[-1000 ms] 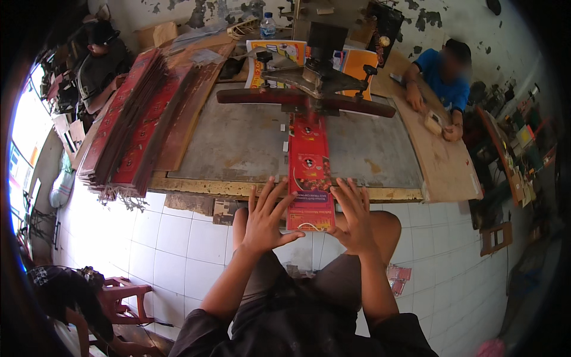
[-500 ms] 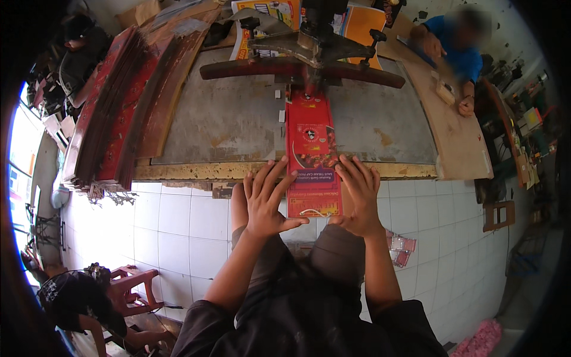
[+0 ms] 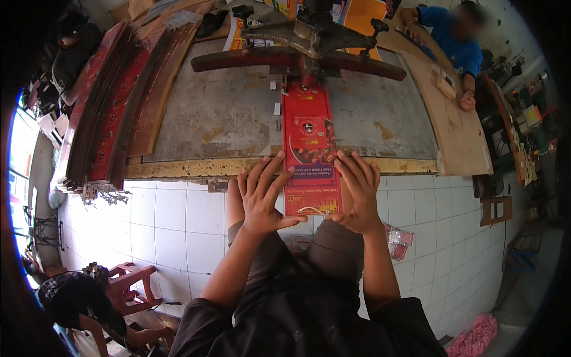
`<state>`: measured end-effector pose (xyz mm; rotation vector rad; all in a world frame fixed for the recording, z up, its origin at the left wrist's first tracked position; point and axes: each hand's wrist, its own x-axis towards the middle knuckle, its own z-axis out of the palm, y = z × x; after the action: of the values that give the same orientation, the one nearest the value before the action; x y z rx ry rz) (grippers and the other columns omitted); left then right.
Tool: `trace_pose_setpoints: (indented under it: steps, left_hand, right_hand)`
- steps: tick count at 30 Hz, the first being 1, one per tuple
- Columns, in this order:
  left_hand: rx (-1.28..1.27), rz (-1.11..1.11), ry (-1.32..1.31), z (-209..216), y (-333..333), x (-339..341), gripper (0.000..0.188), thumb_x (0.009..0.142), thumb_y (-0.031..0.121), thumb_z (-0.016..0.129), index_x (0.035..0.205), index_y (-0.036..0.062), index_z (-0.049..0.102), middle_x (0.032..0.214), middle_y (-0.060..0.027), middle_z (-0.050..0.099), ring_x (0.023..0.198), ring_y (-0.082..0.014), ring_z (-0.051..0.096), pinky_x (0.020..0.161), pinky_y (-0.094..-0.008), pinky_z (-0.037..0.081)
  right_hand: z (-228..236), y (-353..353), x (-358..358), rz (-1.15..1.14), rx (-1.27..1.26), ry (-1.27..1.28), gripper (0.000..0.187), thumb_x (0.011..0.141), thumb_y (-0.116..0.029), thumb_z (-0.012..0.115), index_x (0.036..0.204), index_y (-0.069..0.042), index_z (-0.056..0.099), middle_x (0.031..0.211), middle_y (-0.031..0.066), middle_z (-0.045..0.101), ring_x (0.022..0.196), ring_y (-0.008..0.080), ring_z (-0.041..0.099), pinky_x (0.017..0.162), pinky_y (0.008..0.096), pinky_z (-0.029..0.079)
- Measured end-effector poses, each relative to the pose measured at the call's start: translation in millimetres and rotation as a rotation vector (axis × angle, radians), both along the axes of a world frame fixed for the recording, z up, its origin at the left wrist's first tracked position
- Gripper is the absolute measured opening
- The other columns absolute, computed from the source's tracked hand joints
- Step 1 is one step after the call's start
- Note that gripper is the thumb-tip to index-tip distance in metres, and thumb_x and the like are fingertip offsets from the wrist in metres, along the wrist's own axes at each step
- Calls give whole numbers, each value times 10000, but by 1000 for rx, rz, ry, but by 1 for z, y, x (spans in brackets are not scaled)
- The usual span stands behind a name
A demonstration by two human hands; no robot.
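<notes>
A long red printed card strip (image 3: 309,134), perhaps several layers thick, lies under the metal press (image 3: 309,41). Its near end hangs past the table's front edge and carries a pale cord (image 3: 312,210). Along its left side, my left hand (image 3: 262,199) has its fingers spread, with fingertips at the strip's edge and the thumb by the near end. On the opposite side my right hand (image 3: 358,199) mirrors it, fingers stretched out along the edge and thumb near the lower corner. The undersides of both hands are hidden.
Tall stacks of red printed sheets (image 3: 110,125) stand at the table's left. Small white pieces (image 3: 277,109) lie beside the strip. A co-worker in blue (image 3: 461,50) sits at the right board (image 3: 425,101). A red stool (image 3: 131,288) and another person (image 3: 77,303) are lower left.
The view has shifted slightly. My hands keep nearly the same pose along the strip. The co-worker's raised hand has moved farther away along the board.
</notes>
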<state>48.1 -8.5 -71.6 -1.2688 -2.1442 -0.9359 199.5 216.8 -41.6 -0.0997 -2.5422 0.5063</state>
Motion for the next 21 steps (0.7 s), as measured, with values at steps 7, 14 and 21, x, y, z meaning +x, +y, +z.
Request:
trace_pose_setpoints:
  steps: [7,14,21]
  left_hand:
    - [-17,-3,-20,-2,-3,0,1037,823,979,572,1389,119,705,1577,-150,626,1463,-369,527,1236,-546,258]
    - [4,9,-24,-2,1,1,1056,832,996,529,1383,112,702,1562,-157,638,1462,-379,530,1240,-553,255]
    - [6,-2,-36,-6,0,-1,1046,830,984,549,1411,126,692,1573,-130,637,1474,-369,523,1261,-542,234]
  right_hand:
    - [6,0,1,2,12,-32,1125,897,-987,431,1577,-106,597,1670,68,557,1579,336,453,1254,610,256]
    - [12,0,3,0,7,-32,1104,891,-966,485,1573,-107,607,1672,57,557,1584,326,442,1251,589,289]
    - [10,3,5,25,6,-34,1091,879,-934,563,1616,-130,561,1709,42,511,1596,306,424,1287,581,268]
